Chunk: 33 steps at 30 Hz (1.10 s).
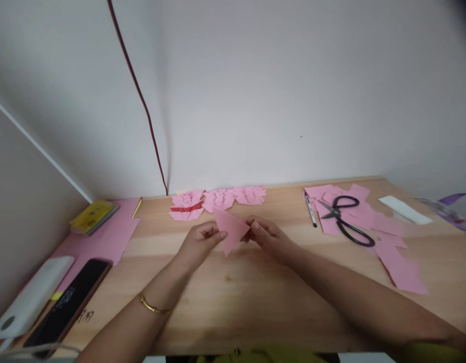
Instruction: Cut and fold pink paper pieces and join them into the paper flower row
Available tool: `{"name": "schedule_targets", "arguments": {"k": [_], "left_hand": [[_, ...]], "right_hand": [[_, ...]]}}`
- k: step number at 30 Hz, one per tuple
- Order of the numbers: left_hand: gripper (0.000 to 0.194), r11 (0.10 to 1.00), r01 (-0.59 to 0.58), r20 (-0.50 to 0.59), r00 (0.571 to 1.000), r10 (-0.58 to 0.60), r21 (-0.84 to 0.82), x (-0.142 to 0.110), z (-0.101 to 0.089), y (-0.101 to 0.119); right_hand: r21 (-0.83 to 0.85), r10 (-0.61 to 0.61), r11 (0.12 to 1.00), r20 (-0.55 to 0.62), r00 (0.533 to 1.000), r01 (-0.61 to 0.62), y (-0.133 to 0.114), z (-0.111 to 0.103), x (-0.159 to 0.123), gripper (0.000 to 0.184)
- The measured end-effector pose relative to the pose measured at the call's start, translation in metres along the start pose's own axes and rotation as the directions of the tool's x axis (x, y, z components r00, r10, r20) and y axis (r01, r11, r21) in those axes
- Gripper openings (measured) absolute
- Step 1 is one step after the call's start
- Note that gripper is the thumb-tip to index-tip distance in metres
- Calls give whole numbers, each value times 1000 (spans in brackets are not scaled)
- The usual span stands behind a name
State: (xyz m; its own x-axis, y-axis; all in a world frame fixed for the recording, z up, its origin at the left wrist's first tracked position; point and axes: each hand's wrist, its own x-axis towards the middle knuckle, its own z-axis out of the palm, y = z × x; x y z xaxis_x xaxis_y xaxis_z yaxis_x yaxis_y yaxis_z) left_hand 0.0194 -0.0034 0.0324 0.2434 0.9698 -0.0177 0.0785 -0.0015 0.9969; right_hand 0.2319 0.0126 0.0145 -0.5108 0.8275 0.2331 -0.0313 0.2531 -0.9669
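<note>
Paper (233, 229), pink and folded-looking, is up off the table (255, 312) between our left hand (198, 242) and right hand (270, 237), about equally near both; our left grips its left edge, our right pinches its right corner, and its longer side seems to run from a far tip to one nearer us. Beyond it, by the wall (255, 101), lie creased pieces (250, 195); rightward, scissors (336, 213) rest on scraps (401, 269); leftward sits a yellow pack (93, 217), contents unclear to us.
</note>
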Motion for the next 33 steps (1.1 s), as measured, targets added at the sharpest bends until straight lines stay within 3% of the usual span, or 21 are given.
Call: {"name": "schedule_targets", "arguments": {"k": [3,9,17,25,33], "left_hand": [[26,980,20,-156,986,-52,-199,13,21,-8],[20,956,34,-104,992,-67,-292,28,50,-36],[26,974,27,-315,944,-99,-224,36,26,-57],[27,990,47,-287,954,-84,-132,36,26,-51],[26,976,-38,-345,938,-40,-216,39,26,-49]], "right_hand": [[67,-22,997,-93,995,29,7,-5,5,39],[-86,93,988,-318,944,-126,24,-12,6,28],[-155,151,969,-239,959,-191,34,-13,5,29],[-107,210,965,-233,950,-239,28,-17,5,27],[-127,202,963,-242,949,-237,25,-16,4,27]]}}
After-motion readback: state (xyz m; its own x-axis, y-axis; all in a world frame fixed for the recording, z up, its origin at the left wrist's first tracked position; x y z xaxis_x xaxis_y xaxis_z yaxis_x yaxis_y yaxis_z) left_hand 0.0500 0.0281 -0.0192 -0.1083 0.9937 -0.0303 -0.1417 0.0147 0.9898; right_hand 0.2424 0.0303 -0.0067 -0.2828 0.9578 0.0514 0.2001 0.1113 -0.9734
